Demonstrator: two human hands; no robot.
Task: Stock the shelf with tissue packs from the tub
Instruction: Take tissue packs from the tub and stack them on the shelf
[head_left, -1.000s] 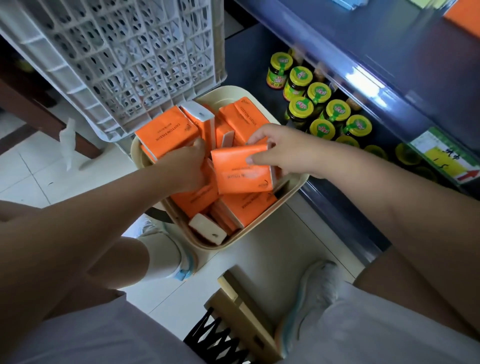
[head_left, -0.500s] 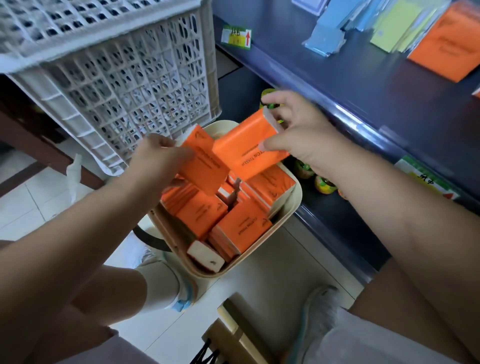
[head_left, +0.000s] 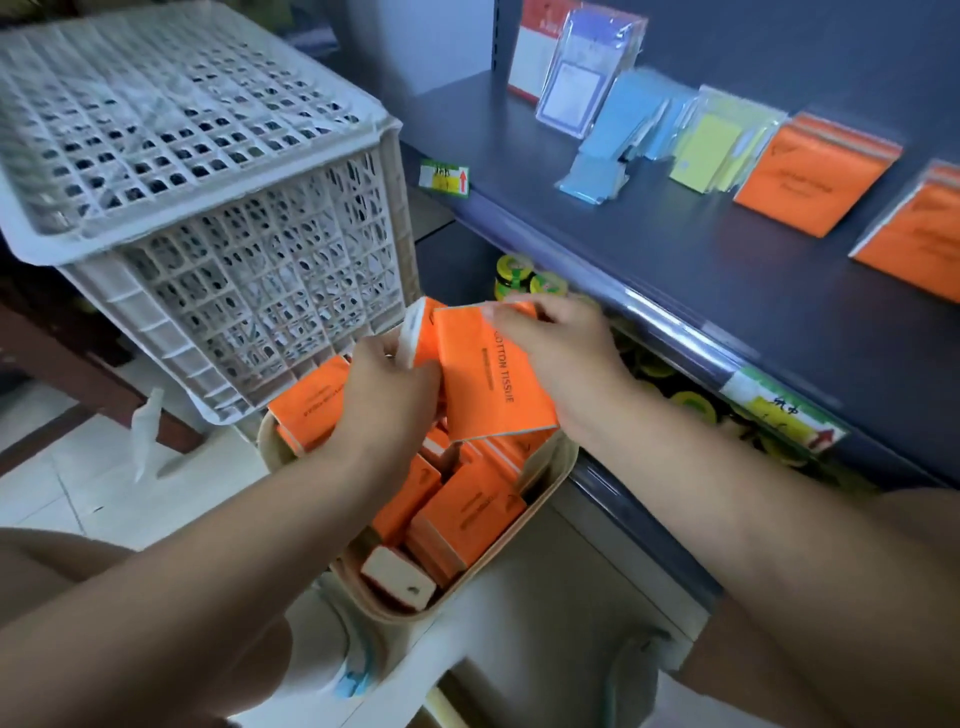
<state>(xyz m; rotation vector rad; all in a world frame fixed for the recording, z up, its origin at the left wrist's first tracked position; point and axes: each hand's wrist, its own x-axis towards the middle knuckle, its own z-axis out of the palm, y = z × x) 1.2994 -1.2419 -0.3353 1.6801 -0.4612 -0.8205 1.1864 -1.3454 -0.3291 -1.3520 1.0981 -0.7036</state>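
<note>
Gripping the left pack (head_left: 418, 332) in curled fingers, the left hand (head_left: 387, 395) is seen from its back, and this pack stands almost upright and shows its white end. Just beside it, the right hand (head_left: 561, 353) pinches the right pack (head_left: 493, 387) at the upper edge, so that the orange face with the words COTTON TISSUE is turned up. The two packs are side by side, touching or nearly touching; I cannot tell which. Both are held in the air above the tub (head_left: 553, 475). Now from the left side: a white lattice crate (head_left: 208, 218) fills the upper left, and its lower corner hangs close over the back rim of the tub. The tub is beige and stands on the tiled floor (head_left: 78, 493), between the person's legs and just beside the shelf (head_left: 675, 270). Inside it lie many loose packs (head_left: 467, 514), orange, piled in different directions; one near the front shows a white end. Behind the right hand, jars (head_left: 519, 275) with yellow-green lids stand on the lower level, partly hidden under the shelf edge. A small green and yellow tag (head_left: 444, 176) sits on this edge at its left end. On the dark shelf, further right, lean blue packets (head_left: 618, 145), then yellow packets (head_left: 706, 156), and then two stacks of orange shelf packs (head_left: 810, 176), well apart from the hands.
</note>
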